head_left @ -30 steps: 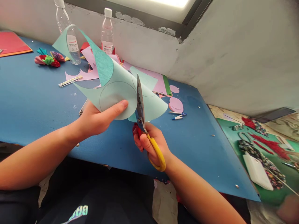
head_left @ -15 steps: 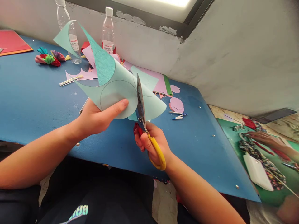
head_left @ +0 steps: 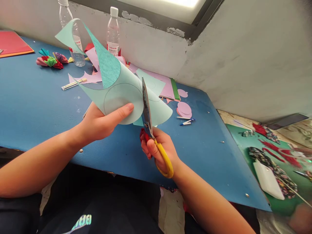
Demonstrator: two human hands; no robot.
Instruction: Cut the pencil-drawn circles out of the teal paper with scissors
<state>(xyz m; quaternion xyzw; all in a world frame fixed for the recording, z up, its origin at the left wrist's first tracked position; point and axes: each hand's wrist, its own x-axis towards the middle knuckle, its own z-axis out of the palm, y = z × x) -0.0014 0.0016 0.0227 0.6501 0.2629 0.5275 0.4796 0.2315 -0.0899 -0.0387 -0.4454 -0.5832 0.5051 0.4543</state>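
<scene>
Mint paper in left hand, scissors at its drawn circle

Since half a second ago: paper and scissors nearly static; paper's right corner drawn in slightly. Another person's hand, seen then over the green surface (head_left: 234,135) at right, is gone. Something blurred shows near the right edge now.

Mint-green paper (head_left: 122,92) is held up over the blue desk (head_left: 207,162), curled, darker underside showing; upper left has concave curved edges ending in thin points. Pencil circle outline on the front, lower edge of the sheet rounded along it. Left hand (head_left: 103,122) grips the sheet, thumb on the circle, other fingers hidden behind. Right hand (head_left: 162,148) is wrapped around the yellow and red handles of the scissors (head_left: 147,110); blades upright at the circle's right side, blade gap unclear.

Containers: two clear bottles, left (head_left: 78,58) and right (head_left: 112,32), white-capped, red-and-white labels; can't tell if any liquid inside.
</scene>
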